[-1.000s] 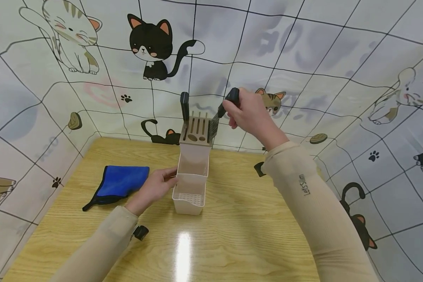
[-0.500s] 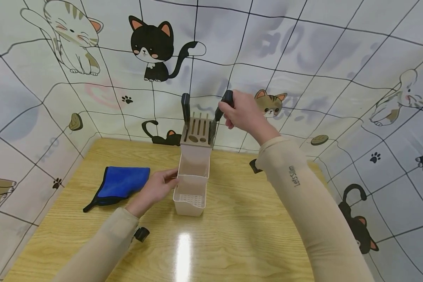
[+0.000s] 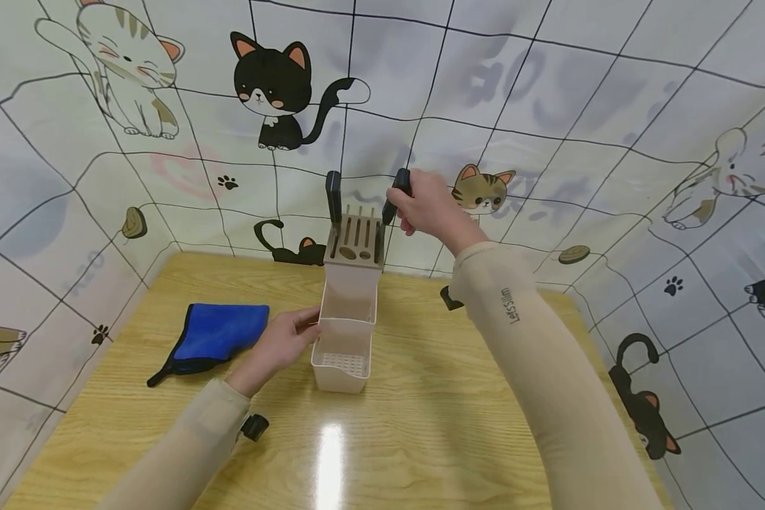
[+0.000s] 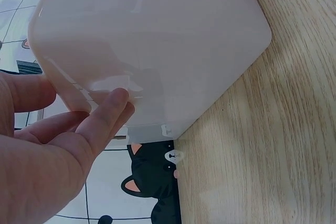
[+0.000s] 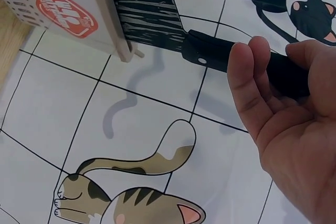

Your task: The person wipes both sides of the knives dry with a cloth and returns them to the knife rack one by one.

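A beige knife holder [image 3: 341, 381] stands upright on the table, with a slotted brown top [image 3: 359, 225] at its back and open compartments in front. My left hand [image 3: 283, 343] grips the holder's left side; in the left wrist view its fingers [image 4: 107, 106] lie against the smooth outer wall. My right hand [image 3: 430, 205] holds a knife by its black handle [image 5: 210, 52]. That knife's broad, streaked blade [image 5: 149, 17] is partly down in the rightmost slot, its upper part still exposed. A second black-handled knife [image 3: 333, 195] stands in the leftmost slot.
A blue cloth [image 3: 223, 331] with black edging lies left of the holder on the wooden table [image 3: 433, 397]. Cat-printed sheeting [image 3: 395, 64] rises close behind the holder and along both sides.
My right hand has moved left and down, sinking the knife's blade deeper into the right slot and bringing its handle more upright. My left hand has stayed on the holder.
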Demonstrator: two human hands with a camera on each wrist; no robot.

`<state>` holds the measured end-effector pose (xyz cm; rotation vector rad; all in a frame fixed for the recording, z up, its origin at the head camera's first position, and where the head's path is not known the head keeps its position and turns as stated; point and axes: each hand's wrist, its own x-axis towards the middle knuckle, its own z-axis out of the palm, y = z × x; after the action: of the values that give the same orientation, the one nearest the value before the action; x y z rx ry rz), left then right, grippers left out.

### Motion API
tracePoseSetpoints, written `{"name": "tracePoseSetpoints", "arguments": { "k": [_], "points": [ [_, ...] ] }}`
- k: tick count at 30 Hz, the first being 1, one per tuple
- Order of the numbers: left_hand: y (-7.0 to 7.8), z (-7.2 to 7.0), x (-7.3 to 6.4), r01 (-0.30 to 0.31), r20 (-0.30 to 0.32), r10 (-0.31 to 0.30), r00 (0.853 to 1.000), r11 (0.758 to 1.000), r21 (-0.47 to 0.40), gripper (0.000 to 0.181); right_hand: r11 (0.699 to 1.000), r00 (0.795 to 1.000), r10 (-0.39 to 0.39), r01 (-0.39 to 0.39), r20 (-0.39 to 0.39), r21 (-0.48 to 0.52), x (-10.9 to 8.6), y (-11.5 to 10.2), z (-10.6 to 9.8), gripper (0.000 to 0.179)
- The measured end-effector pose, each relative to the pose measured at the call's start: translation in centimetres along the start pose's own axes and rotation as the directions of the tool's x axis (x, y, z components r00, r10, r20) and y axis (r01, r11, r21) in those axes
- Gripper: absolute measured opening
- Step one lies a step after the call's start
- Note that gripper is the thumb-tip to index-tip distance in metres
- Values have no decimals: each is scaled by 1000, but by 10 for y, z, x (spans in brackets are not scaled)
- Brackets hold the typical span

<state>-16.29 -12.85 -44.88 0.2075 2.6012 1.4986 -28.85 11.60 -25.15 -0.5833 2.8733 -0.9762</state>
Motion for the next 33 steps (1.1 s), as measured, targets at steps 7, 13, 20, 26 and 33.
{"name": "tracePoseSetpoints", "arguments": {
  "k": [7, 13, 20, 26, 33],
  "points": [
    [0, 0, 0, -3, -4, 3, 1000, 1000, -9, 47, 999, 999, 0, 1, 35, -37, 9, 2, 10, 24],
    [0, 0, -2, 7, -4, -7, 1000, 999, -31, 47, 999, 998, 11, -8, 60, -43, 13, 6, 18, 27],
    [3, -1, -3, 11, -10, -11, 1000, 1000, -30, 47, 998, 995, 50, -47, 89, -38, 16, 8, 24, 27],
    [6, -1, -4, 0, -12, 0, 1000, 1000, -23, 46, 997, 993, 71, -67, 97, -47, 18, 12, 29, 26],
    [5, -1, -4, 12, -7, -13, 1000, 999, -31, 47, 997, 993, 67, -62, 97, -51, 20, 18, 35, 28]
  ]
}}
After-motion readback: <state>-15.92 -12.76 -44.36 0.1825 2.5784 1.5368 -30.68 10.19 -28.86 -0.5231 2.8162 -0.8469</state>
